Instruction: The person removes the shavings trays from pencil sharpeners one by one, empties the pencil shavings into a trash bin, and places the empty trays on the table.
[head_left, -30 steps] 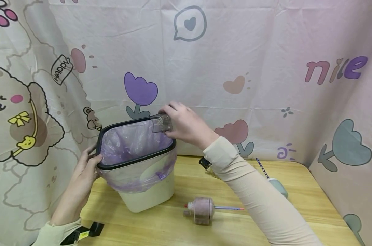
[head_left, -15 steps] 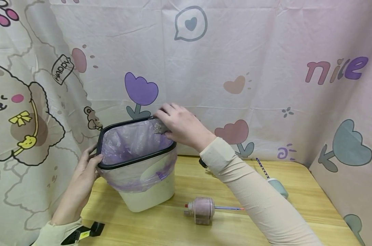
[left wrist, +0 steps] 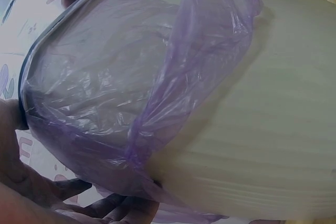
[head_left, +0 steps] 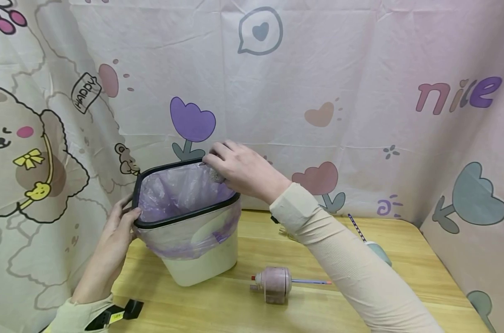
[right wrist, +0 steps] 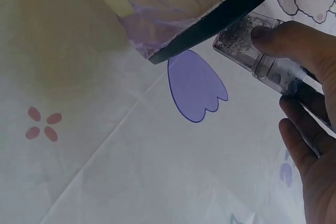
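Note:
A white trash can [head_left: 202,270] with a black rim stands tilted on the table, lined with a translucent purple bag [head_left: 218,238]. My left hand [head_left: 110,238] grips its left side at the rim, thumb on top and fingers on the outside. Over the far right corner of the rim, my right hand [head_left: 247,170] pinches a clear plastic shavings drawer [right wrist: 239,40] between thumb and fingers. Greyish shavings show inside the drawer. In the head view the hand covers most of it. A pink pencil sharpener [head_left: 276,284] lies in front, with a purple pencil [head_left: 310,281] sticking out of it.
A pale blue-green object [head_left: 378,253] lies at the table's right beside a dark dotted pencil [head_left: 357,227]. Patterned cloth [head_left: 360,55] hangs behind and on both sides of the wooden table [head_left: 318,317].
My right hand has turned and shifted slightly left over the rim, tipping the shavings drawer, which is now more hidden. My left hand keeps its hold on the trash can.

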The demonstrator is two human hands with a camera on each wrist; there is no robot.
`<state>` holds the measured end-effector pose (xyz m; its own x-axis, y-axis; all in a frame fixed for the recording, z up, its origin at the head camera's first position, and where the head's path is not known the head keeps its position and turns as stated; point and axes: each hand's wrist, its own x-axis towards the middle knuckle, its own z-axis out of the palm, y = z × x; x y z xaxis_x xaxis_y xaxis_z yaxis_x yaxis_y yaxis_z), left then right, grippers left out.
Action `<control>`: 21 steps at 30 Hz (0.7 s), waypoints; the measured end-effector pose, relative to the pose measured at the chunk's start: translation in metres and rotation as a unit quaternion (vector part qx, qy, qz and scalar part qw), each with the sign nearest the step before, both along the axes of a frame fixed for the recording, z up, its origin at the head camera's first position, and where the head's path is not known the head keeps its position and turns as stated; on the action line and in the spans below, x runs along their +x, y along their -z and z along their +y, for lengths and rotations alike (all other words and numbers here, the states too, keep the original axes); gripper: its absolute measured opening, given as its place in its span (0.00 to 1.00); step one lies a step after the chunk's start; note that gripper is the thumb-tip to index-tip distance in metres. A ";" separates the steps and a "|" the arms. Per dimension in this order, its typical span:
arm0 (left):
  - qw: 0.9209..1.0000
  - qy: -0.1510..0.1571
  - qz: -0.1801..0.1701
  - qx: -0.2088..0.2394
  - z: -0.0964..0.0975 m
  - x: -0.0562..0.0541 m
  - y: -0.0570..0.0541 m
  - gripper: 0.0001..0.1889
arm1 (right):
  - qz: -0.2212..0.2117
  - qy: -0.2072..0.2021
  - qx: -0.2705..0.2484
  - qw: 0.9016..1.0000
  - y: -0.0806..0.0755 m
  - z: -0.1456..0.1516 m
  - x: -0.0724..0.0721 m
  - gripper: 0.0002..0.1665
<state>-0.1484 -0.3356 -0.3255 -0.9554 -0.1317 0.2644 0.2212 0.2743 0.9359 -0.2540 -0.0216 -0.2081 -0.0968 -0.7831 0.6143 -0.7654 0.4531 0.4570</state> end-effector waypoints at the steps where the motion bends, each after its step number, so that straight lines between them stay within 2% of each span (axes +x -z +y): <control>1: 1.000 -0.002 -0.001 -0.001 0.000 0.000 0.000 0.35 | 0.004 0.003 0.003 1.000 -0.001 0.000 0.000 0.13; 6: 1.000 -0.006 -0.005 -0.006 0.001 0.000 0.000 0.35 | 0.019 0.019 0.025 0.999 -0.003 -0.003 0.001 0.16; 12: 1.000 -0.013 0.007 -0.002 0.002 0.000 0.000 0.34 | 0.021 0.038 0.056 0.997 -0.006 -0.004 0.003 0.19; 21: 1.000 -0.010 0.008 0.006 0.003 0.000 0.001 0.35 | 0.033 0.052 0.087 0.994 -0.010 -0.006 0.005 0.17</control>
<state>-0.1488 -0.3324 -0.3265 -0.9481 -0.1538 0.2784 0.2311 0.2685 0.9351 -0.2488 -0.0272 -0.1985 -0.1479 -0.8658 0.4781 -0.6843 0.4386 0.5825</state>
